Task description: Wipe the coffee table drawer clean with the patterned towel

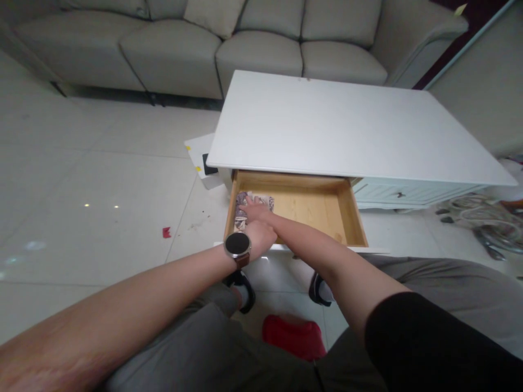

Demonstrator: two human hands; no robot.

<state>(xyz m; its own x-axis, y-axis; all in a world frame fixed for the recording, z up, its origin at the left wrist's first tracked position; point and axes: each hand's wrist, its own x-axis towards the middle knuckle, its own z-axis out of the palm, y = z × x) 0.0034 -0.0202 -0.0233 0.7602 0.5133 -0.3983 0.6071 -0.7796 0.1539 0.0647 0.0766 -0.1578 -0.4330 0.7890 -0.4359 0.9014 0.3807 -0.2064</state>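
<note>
A wooden drawer is pulled out from the white coffee table. In its left end lies a crumpled patterned cloth in grey, purple and cream. Spread fingers of my right hand rest on top of this cloth. My left hand, with a round black watch on the wrist, is at the drawer's front left corner, just below my right hand. The fingers of that left hand are hidden, so I cannot see what they touch.
A grey sofa stands behind the table. A white box is on the floor at the table's left. A red plastic stool sits between my legs. Coiled cables lie at right, and a red scrap at left.
</note>
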